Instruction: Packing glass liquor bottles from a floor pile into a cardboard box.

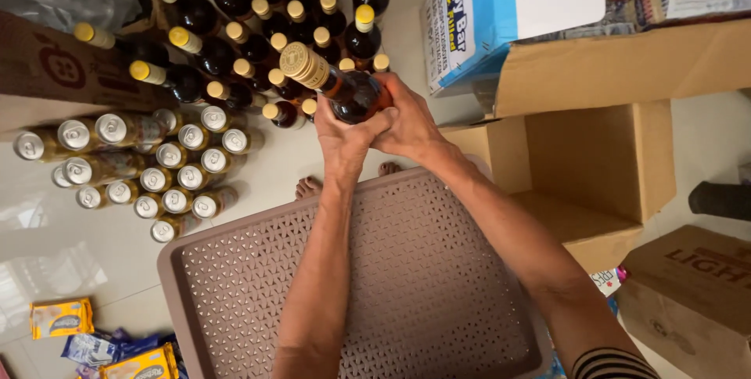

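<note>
You've got the brown perforated tray (407, 285) right under you, empty box (594, 168) off its right edge, bottle cluster (258, 35) past its far edge; both your left hand (344, 136) and right hand (407, 125) are clamped on the amber bottle (348, 91) above that far edge; I'd keep it supported low so it won't clip its neighbours.

One amber bottle (344, 89) held, about twenty-five standing bottles (258, 43), roughly seventeen cans (141, 164), one perforated tray (375, 285).
</note>
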